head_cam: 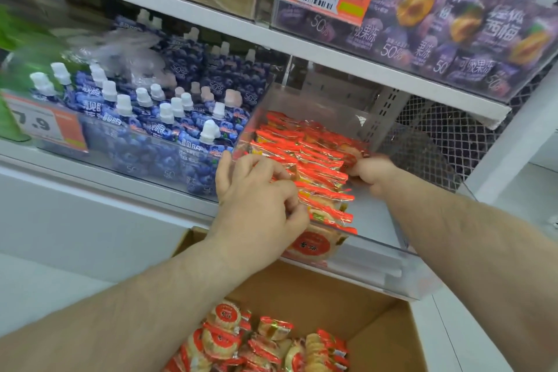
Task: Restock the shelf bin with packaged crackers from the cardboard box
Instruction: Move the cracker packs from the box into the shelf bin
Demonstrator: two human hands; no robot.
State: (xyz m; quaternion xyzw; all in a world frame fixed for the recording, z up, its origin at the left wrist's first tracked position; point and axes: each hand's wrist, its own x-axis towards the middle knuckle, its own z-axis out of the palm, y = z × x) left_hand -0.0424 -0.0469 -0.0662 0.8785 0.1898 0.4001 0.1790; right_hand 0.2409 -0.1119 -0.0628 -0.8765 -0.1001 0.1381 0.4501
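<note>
Both hands are in the clear plastic bin on the shelf. The left hand curls round cracker packs in the row; the right hand pinches a pack at the row's far side. More lie loose in the cardboard box below. They look light, crinkly, slippery and brittle inside, so best held by the flat faces.

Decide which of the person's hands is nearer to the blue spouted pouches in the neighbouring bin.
Left. The left hand lies on the cracker packs at the bin's left wall, right beside the blue spouted pouches. The right hand is at the row's far side.
</note>
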